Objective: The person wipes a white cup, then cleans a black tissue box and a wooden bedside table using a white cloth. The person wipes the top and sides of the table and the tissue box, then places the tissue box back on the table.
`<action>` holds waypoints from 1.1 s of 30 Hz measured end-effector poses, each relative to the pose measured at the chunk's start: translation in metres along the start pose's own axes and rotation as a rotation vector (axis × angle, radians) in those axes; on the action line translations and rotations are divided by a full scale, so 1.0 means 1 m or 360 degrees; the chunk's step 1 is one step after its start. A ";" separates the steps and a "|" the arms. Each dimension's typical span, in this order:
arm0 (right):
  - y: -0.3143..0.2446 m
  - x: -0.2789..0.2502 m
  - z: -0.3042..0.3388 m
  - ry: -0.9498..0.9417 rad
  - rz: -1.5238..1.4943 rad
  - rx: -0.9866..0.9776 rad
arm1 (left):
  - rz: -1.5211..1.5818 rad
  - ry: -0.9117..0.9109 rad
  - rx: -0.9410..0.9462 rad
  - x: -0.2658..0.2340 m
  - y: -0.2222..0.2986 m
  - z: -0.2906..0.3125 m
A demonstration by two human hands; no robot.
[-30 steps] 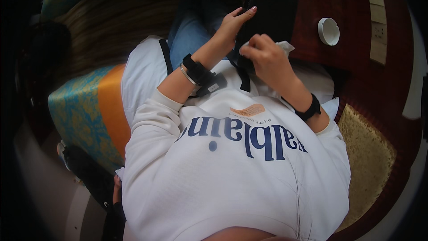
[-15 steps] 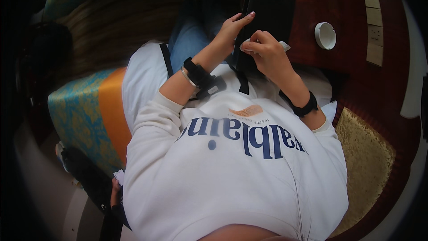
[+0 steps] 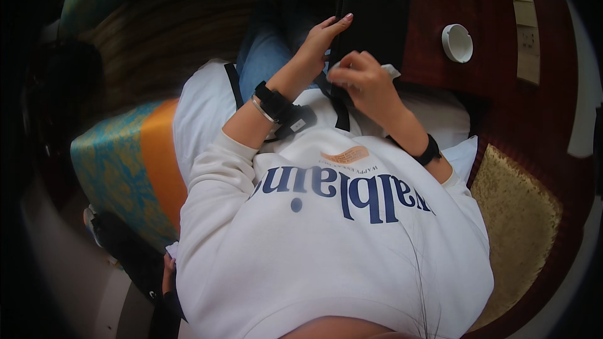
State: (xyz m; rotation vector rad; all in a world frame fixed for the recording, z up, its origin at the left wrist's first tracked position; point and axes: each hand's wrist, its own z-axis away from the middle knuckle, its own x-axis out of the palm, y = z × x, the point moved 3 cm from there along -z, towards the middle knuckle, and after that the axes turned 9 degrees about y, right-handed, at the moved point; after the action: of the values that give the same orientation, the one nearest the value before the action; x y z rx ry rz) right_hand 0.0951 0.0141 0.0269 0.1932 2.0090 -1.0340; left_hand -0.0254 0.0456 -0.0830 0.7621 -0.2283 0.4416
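A flat, black, rectangular folder is tilted up in front of me at the edge of the red-brown table. My left hand grips its left edge, thumb laid over the front and the other fingers mostly hidden behind. In my right hand is a crumpled white tissue, pinched between curled fingers at the folder's lower left corner. Those fingertips are slightly blurred. Both wrists carry black bands.
A round white ashtray stands on the table right of the folder. Farther right, a socket panel is set in the tabletop. A blue-and-gold cloth with an orange band lies to my left. Another person's hand shows at lower left.
My right hand has moved a little left and nearer with the tissue, to the folder's lower left corner. The folder has shifted slightly left; my left hand keeps its grip.
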 end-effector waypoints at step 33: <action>0.128 -0.059 0.020 0.0356 -0.0594 0.0356 | -0.0249 -0.0036 0.0005 0.002 0.016 0.015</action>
State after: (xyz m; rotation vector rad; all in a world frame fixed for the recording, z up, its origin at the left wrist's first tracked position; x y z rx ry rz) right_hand 0.2049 0.0958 -0.0120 0.0526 2.1771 -1.5336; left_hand -0.0318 0.0453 -0.0621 0.7821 -0.1874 0.2852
